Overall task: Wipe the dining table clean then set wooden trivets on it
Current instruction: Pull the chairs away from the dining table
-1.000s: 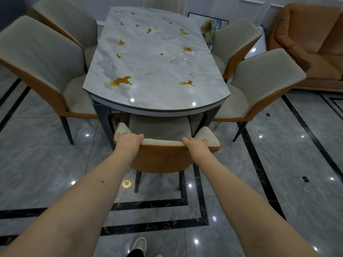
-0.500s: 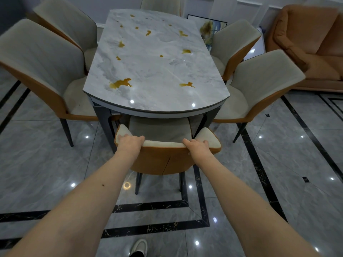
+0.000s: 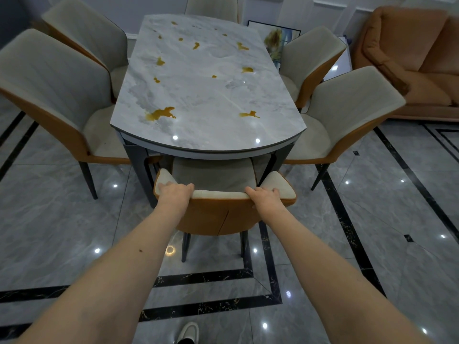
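Observation:
The dining table [image 3: 206, 135] has a grey marble top with several amber spills, the largest [image 3: 160, 113] near its front left and another [image 3: 249, 114] at the front right. A beige and orange chair [image 3: 218, 214] stands tucked at the table's near end. My left hand [image 3: 175, 192] grips the left of its backrest top. My right hand [image 3: 264, 196] grips the right of the same backrest. No cloth or wooden trivet is in view.
Two chairs stand along the table's left side [image 3: 49, 90], two along the right [image 3: 347, 105], one at the far end [image 3: 211, 6]. An orange sofa [image 3: 409, 63] sits at the back right. A framed picture [image 3: 273, 36] leans on the wall. Glossy grey tiles [image 3: 372, 232] surround the table.
The chair and both hands sit slightly lower in view, nearer to me. The grip on the backrest is unchanged.

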Motion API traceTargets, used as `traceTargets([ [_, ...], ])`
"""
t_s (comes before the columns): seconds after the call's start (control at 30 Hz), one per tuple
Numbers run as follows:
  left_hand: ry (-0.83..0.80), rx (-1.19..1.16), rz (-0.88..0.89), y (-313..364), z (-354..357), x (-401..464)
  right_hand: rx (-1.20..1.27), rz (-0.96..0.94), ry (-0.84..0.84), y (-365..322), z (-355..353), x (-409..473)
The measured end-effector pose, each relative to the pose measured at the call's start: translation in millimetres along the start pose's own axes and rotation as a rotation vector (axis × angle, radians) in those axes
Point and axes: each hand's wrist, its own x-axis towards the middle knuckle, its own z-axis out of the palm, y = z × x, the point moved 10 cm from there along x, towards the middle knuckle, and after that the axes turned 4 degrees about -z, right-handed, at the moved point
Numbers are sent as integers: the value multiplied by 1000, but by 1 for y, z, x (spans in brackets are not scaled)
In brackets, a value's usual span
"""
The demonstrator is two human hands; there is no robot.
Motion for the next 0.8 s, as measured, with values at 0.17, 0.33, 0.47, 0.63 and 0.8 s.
traceTargets([
  [0.17,8,-3,6,0,-2,0,0,-3,-2,-2,-3,-2],
  [0.33,-2,-4,10,0,-2,0,-11,-6,7,-2,-3,-3],
  [0.47,-1,-13,14,0,-2,-2,-16,1,2,-3,-1,-4],
  [0.63,2,-9,14,0,-1,-3,-19,6,-7,-4,-2,-4],
  [0.8,5,-9,18,0,1,-5,-34,8,-22,-4,-2,-5],
])
